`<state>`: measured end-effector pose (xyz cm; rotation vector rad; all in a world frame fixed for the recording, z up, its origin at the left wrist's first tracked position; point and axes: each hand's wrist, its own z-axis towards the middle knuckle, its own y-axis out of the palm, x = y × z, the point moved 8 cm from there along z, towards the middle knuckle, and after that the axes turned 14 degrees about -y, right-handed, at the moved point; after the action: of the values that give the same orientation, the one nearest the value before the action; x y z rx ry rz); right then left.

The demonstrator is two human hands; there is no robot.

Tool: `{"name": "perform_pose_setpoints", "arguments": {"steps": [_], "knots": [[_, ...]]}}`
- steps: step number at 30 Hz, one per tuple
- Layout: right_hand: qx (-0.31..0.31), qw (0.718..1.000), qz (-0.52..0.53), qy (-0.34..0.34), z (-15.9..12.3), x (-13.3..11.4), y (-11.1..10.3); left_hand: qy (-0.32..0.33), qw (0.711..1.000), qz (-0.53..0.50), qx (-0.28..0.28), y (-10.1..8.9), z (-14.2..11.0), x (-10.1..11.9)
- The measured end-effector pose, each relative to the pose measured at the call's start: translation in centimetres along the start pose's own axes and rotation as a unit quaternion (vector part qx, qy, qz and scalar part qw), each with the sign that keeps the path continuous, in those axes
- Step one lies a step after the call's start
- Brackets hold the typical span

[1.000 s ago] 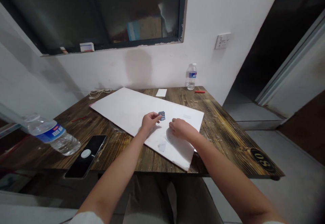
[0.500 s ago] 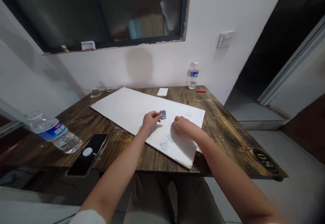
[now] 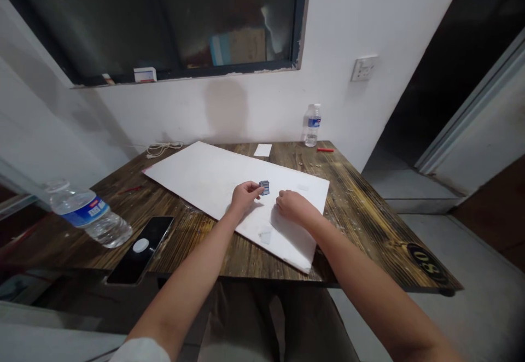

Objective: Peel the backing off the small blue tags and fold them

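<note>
Your left fingers (image 3: 256,188) clamp a grey piece (image 3: 265,187) over the board (image 3: 205,176); your right fingers (image 3: 281,198) curl, grip unclear. Leftward on the bench (image 3: 361,220): phone (image 3: 131,263), large bottle (image 3: 86,213).

A small blue-grey piece (image 3: 264,187) is pinched by the left hand (image 3: 243,198) over a white board (image 3: 180,173) laid slantwise on the wooden desk (image 3: 369,231). The right hand (image 3: 297,209) is held curled near the piece; whether anything is gripped there cannot be told. A white disc (image 3: 141,245) is borne by a black phone (image 3: 127,269), beside which a water bottle (image 3: 92,212) is seen.
</note>
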<state>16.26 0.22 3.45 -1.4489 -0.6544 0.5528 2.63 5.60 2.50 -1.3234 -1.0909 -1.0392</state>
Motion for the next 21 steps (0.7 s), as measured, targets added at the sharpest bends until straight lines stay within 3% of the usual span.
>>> {"name": "perform_pose_setpoints", "arguments": {"steps": [4,7,10,12,17,21], "knots": [[0.041,0.998,0.028,0.032,0.1,0.7,-0.4,0.004,1.000,0.003,0.004,-0.1,0.0,0.0],[0.105,0.989,0.049,0.090,-0.3,2.1,-0.8,0.010,1.000,0.005,0.003,-0.1,-0.1,0.3],[0.177,0.968,0.135,0.120,-0.7,3.4,-0.8,0.001,1.000,0.009,0.010,-0.2,-0.2,0.3],[0.231,0.937,0.234,0.117,-0.8,4.1,-0.6,-0.006,1.000,0.007,0.009,-0.2,-0.3,0.4],[0.351,0.821,0.430,0.136,-0.9,5.4,0.2,-0.033,0.999,0.002,-0.029,0.4,-0.8,0.5],[0.376,0.791,0.464,0.132,-0.8,5.2,0.6,-0.035,0.996,0.017,-0.080,1.3,-1.4,0.6]]}}
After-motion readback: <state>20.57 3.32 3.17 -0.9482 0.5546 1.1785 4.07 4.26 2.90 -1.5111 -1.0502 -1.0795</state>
